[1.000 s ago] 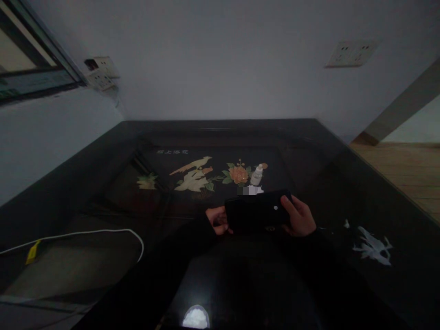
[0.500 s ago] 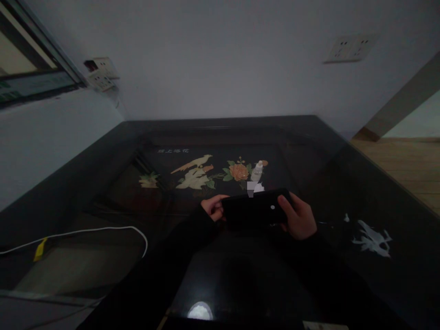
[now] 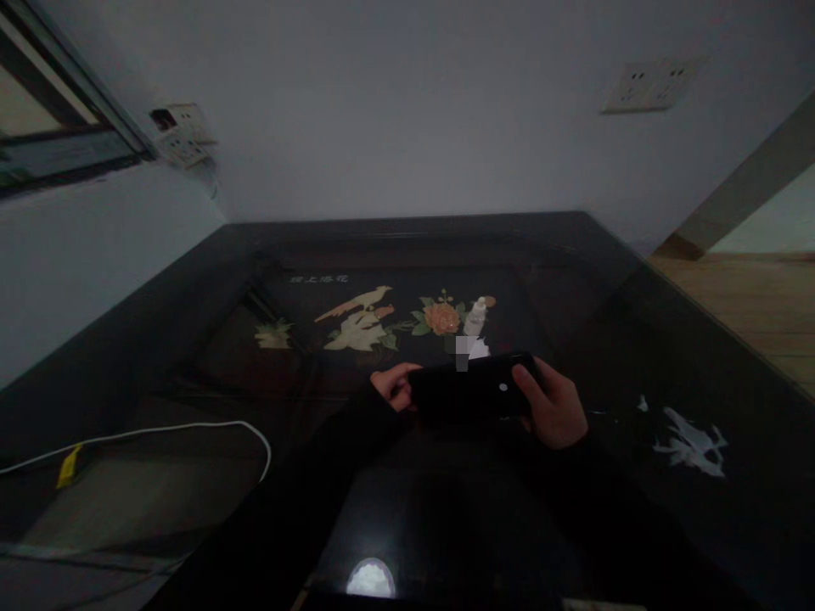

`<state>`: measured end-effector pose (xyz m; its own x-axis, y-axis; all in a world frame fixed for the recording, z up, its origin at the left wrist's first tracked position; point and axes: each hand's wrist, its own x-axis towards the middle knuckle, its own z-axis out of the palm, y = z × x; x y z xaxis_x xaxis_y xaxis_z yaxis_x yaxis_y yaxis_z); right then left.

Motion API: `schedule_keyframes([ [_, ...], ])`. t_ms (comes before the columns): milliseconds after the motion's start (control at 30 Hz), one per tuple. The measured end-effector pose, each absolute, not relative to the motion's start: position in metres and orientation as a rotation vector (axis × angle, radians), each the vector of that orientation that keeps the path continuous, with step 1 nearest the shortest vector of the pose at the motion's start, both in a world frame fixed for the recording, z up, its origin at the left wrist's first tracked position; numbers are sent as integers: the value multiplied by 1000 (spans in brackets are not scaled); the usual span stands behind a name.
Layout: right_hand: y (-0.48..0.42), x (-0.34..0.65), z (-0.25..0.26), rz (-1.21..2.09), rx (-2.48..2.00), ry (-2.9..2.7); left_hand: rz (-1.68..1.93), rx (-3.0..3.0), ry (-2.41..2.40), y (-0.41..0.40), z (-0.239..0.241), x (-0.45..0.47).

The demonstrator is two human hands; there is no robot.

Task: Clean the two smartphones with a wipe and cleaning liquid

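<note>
A black smartphone (image 3: 464, 392) is held sideways above the dark tabletop, one small round white spot showing near its right end. My left hand (image 3: 396, 386) grips its left end with curled fingers. At the other end my right hand (image 3: 553, 403) is closed on it, the thumb lying across the face and the fingers behind. Just beyond the phone stand a small white bottle (image 3: 474, 317) and a white scrap (image 3: 479, 348), partly hidden by the phone and a blurred patch.
The glossy black table (image 3: 407, 242) bears inlaid bird and flower pictures. White torn pieces (image 3: 693, 443) lie at the right. A white cable (image 3: 165, 429) with a yellow tag (image 3: 69, 467) runs at the left. Wall sockets (image 3: 653, 85) are at the back.
Both hands hold the smartphone as before, almost in the same place. The view has shifted very slightly.
</note>
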<state>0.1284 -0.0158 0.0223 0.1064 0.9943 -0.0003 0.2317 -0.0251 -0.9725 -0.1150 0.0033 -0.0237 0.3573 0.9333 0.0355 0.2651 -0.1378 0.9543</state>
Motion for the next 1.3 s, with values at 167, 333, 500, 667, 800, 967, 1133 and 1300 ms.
schedule_keyframes([
  [167, -16, 126, 18, 1112, -1402, -1247, 859, 1723, 1139, 5, -26, -114],
  [333, -15, 125, 14, 1199, -1356, -1166, 908, 1725, 1169, 2, -22, -111],
  [500, -11, 130, 14, 1236, -1358, -1177, 929, 1767, 1173, 3, -25, -112],
  [667, -9, 128, 13, 1267, -1365, -1144, 919, 1663, 1164, 4, -29, -112],
  [800, -10, 125, 15, 1269, -1354, -1106, 927, 1530, 1131, 1, -24, -111],
  [967, -7, 127, 11, 1280, -1358, -1016, 936, 1483, 1063, -1, -18, -110],
  [1133, -2, 128, 2, 1334, -1375, -890, 1049, 1740, 897, 5, -24, -111],
  [1300, -1, 128, 4, 1535, -1287, -759, 1056, 2022, 1055, 10, -23, -118],
])
